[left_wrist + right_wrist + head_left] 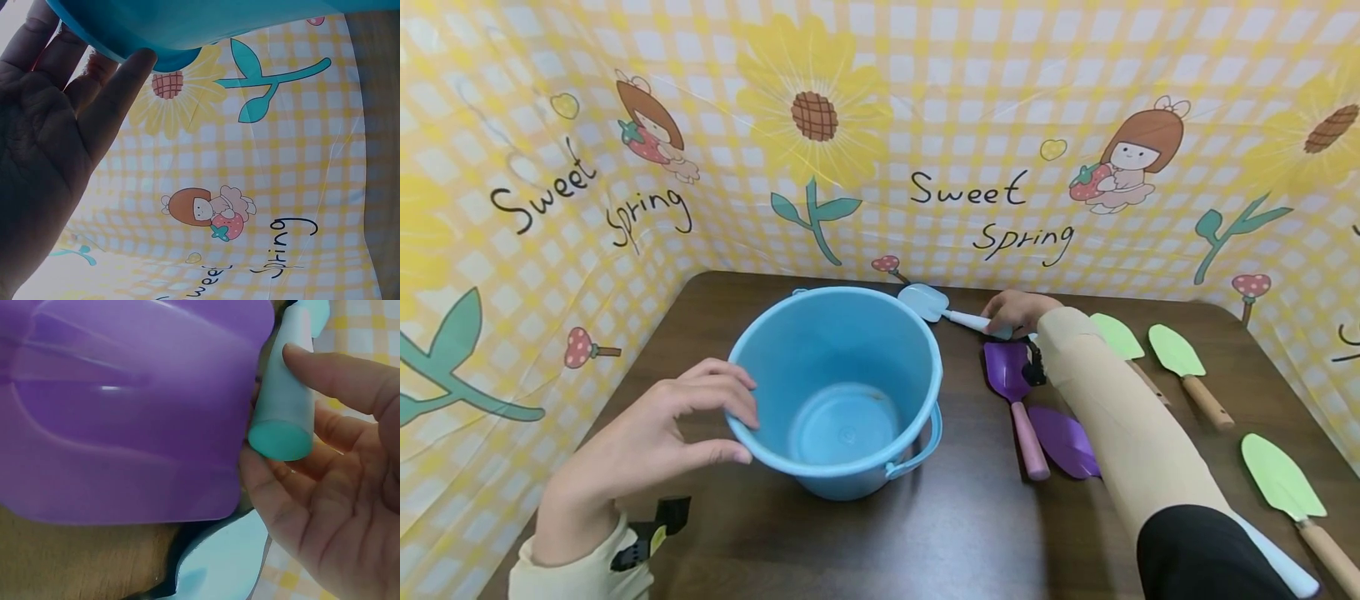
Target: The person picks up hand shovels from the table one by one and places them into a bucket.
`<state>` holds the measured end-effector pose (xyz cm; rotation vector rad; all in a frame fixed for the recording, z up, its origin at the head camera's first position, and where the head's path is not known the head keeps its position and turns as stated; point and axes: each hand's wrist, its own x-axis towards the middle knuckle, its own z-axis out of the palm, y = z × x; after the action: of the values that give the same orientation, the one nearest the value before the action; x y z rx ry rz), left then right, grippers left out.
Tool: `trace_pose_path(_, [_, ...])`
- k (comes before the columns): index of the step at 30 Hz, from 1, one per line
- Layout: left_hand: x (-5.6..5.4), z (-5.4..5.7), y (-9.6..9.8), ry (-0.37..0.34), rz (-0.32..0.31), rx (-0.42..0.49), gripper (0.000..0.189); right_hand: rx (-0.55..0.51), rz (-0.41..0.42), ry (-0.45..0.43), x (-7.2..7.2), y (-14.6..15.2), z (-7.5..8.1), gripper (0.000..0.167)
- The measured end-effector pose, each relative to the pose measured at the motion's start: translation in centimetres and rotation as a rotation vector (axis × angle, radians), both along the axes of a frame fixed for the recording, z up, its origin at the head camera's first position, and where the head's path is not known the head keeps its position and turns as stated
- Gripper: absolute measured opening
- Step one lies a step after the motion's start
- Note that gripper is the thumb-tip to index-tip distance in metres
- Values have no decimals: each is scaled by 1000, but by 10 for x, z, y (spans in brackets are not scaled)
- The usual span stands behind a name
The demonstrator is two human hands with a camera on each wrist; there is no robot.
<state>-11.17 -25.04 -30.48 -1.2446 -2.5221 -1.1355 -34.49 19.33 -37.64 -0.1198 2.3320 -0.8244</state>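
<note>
A light blue bucket (842,337) stands upright on the table, its inside bare to the bottom. My left hand (658,429) grips its left rim, fingers over the edge and thumb outside; the left wrist view shows the thumb against the bucket wall (275,19). At the back, beside the bucket, my right hand (1018,312) pinches the handle of a light blue toy shovel (925,302). The right wrist view shows thumb and fingers around that tapered handle (287,394). A purple shovel (1006,371) with a pink handle lies just in front of the right hand.
Another purple shovel (1063,442) lies partly under my right forearm. Several green trowels (1176,350) with wooden handles are spread on the right. A pale blue handle (1273,554) shows beside my sleeve. Checked yellow cloth (910,108) walls the brown table (955,533).
</note>
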Motion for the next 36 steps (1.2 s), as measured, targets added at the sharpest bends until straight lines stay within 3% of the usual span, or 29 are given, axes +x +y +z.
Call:
trace_pose_path(17, [-3, 0, 2, 6, -1, 10, 43, -100, -43, -47, -1, -3, -2, 41])
trace_pose_path(30, [-4, -1, 4, 39, -1, 37, 42, -88, 7, 27, 3, 1, 2, 38])
trace_pose_path(36, [-5, -1, 5, 9, -17, 54, 41, -130, 15, 69, 5, 7, 9, 41])
